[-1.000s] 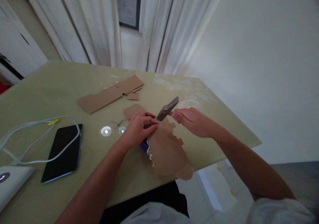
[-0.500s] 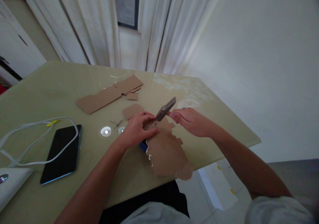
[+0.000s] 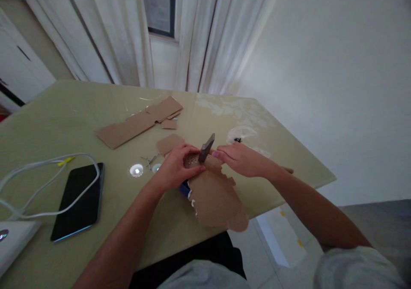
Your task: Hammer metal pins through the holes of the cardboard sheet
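My right hand [image 3: 239, 159] is closed around the handle of a hammer [image 3: 206, 147]. The hammer's metal head is lowered onto the punctured end of a torn brown cardboard piece [image 3: 218, 199], or just above it; I cannot tell whether they touch. Thumb and fingers of my left hand [image 3: 176, 165] grip that same end from the left, on either side of several small holes. Under the cardboard, a blue object [image 3: 184, 189] shows only at its edge. Several nails [image 3: 149, 162] lie left of my left hand.
A long cardboard strip [image 3: 138, 126] and a smaller cardboard piece [image 3: 170, 142] lie further back. Clear plastic [image 3: 242, 134] with small dark bits sits right. To the left are a black tablet [image 3: 78, 201], a white cable [image 3: 48, 158] and a shiny round disc [image 3: 136, 170].
The hammer head has come down and slightly left toward the cardboard, my right hand lowering with it. My left hand stays on the cardboard.
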The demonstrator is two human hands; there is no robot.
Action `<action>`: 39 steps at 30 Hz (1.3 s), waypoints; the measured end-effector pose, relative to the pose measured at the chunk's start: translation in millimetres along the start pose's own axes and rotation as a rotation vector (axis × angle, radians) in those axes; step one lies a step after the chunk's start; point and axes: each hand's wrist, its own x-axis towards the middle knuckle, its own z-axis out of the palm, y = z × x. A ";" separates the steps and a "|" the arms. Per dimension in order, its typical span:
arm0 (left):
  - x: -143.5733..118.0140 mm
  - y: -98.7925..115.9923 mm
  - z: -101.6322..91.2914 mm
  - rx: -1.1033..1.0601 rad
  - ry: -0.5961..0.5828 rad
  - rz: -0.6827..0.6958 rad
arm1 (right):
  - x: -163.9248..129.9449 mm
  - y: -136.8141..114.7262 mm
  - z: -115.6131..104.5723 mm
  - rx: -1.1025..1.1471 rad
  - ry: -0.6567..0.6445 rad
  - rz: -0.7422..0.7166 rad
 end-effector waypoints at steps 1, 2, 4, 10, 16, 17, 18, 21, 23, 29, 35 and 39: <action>-0.1 -0.3 0.2 -0.001 0.001 0.000 | 0.8 -0.1 1.8 -0.014 -0.010 -0.004; -0.3 -0.7 0.5 -0.001 0.005 -0.002 | 1.3 0.1 3.1 -0.024 -0.014 -0.007; -0.6 -1.2 1.0 0.001 0.012 -0.014 | 1.3 1.2 3.7 -0.021 -0.006 -0.010; -0.6 -0.3 0.4 0.004 0.003 -0.021 | 2.6 4.2 2.6 -0.018 0.008 -0.017; -0.8 1.3 -0.1 -0.005 0.003 -0.015 | 5.4 2.4 3.8 -0.053 -0.022 0.006; -0.9 0.9 -0.1 -0.007 0.002 -0.016 | 5.0 2.0 3.5 -0.048 -0.013 0.007; -1.1 0.5 -0.1 -0.008 0.000 -0.016 | 4.5 1.6 3.2 -0.046 -0.010 0.008; -1.4 -0.6 -0.1 -0.010 -0.005 -0.013 | 3.2 1.8 2.5 -0.075 -0.027 0.006; -1.9 -0.6 -0.1 -0.014 -0.002 -0.012 | 3.7 4.8 1.6 -0.096 -0.017 0.010; -4.8 -0.5 0.2 -0.031 0.036 -0.057 | 23.8 34.1 11.7 0.032 0.257 0.187; -5.5 -7.0 -11.3 0.106 0.207 -0.192 | 55.0 60.7 58.9 -0.071 0.389 0.510; -13.8 -5.7 -29.0 0.841 0.229 -0.398 | 55.8 65.5 80.4 -0.082 0.321 0.541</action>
